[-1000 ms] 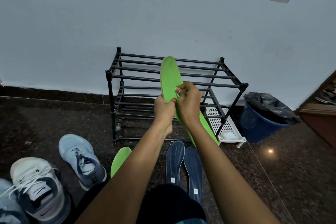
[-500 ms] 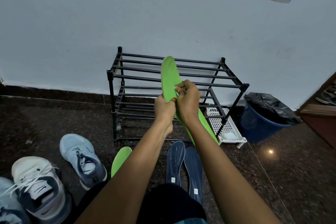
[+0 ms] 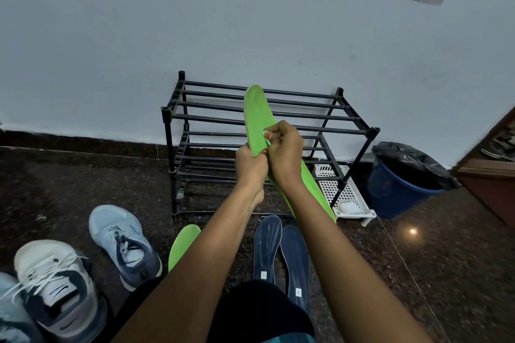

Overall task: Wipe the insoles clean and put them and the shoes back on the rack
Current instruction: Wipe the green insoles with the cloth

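Head view, first speaker: where is the green insole (image 3: 257, 117) found, and how is it held?

Second speaker: It is held in the air at twelve o'clock, in front of the rack (image 3: 168, 147), with one end raised and the other sloping down toward four o'clock. About mid-length it is gripped by the left hand (image 3: 250, 163), whose fingers are curled round its edge. A white wipe (image 3: 266, 139) is pinched in the curled fingers of the right hand (image 3: 287, 150) and pressed onto the insole's face just above that grip.

First speaker: How may it be expected to handle?

Second speaker: It is judged light, thin and bendy, since a slight bow is seen along its length. Its surface is likely grippy rather than slick, and breakage is hardly to be feared. A hold near the middle is advised, with the wiped patch backed from behind so that it is not folded under pressure.

First speaker: And the floor and room?

Second speaker: A dark speckled stone floor (image 3: 446, 259) is seen, polished enough that a light is mirrored at four o'clock. A second green insole (image 3: 182, 245) lies at six o'clock, with two dark blue insoles (image 3: 267, 245) near it at five. A light blue shoe (image 3: 122, 242) and a white shoe (image 3: 55, 287) are set at eight o'clock. At two o'clock a white basket (image 3: 342, 195) and a blue bin (image 3: 395, 198) stand by the pale wall (image 3: 111, 36).
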Demonstrator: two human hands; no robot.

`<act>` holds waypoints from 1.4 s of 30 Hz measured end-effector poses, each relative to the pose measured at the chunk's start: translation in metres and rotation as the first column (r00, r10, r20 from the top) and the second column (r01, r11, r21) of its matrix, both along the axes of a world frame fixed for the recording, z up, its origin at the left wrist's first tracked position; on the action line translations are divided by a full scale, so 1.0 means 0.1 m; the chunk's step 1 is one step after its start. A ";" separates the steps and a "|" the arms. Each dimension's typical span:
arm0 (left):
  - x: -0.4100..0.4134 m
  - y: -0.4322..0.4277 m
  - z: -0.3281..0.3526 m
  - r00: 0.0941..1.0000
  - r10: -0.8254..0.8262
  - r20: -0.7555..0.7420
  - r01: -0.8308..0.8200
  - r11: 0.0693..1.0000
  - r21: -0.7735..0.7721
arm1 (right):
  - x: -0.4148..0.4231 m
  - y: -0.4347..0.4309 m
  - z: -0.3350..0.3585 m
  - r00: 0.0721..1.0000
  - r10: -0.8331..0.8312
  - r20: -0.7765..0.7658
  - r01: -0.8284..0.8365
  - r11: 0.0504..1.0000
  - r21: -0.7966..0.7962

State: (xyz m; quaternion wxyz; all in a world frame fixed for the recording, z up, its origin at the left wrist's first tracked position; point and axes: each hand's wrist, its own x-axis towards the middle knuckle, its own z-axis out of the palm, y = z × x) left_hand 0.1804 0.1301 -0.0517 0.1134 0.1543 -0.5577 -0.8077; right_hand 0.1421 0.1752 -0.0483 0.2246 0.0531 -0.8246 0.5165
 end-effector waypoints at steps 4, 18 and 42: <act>-0.01 -0.01 -0.02 1.000 0.006 0.012 -0.005 1.000 -0.020 | -0.03 -0.01 -0.02 1.000 -0.029 0.011 0.028 1.000 0.004; 0.02 0.00 0.00 1.000 -0.001 0.020 0.003 0.997 -0.075 | -0.05 0.05 0.00 1.000 -0.004 0.030 0.006 0.999 -0.043; 0.01 0.02 -0.02 0.997 0.035 0.074 -0.027 0.994 -0.107 | 0.00 0.19 -0.15 0.998 -0.040 0.053 0.036 0.997 0.070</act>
